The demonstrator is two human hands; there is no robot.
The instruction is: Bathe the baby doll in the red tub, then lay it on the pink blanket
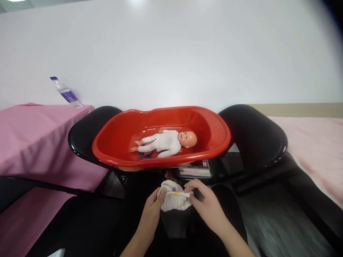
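A small white bundle, a folded diaper [173, 200] with yellow marks, is held between both my hands low in the middle of the view. My left hand [151, 210] grips its left side and my right hand [206, 203] pinches its right edge. Beyond them a red plastic baby tub [214, 123] rests across two black chairs. In the tub lies a baby doll [166, 142] in a white suit, on its back with its head to the right.
A black chair [254, 139] stands at the right and another [83, 134] at the left under the tub. A pink-covered table [32, 139] holds a tilted water bottle [66, 93]. Books [195, 169] lie under the tub. A pale pink surface [316, 150] is at right.
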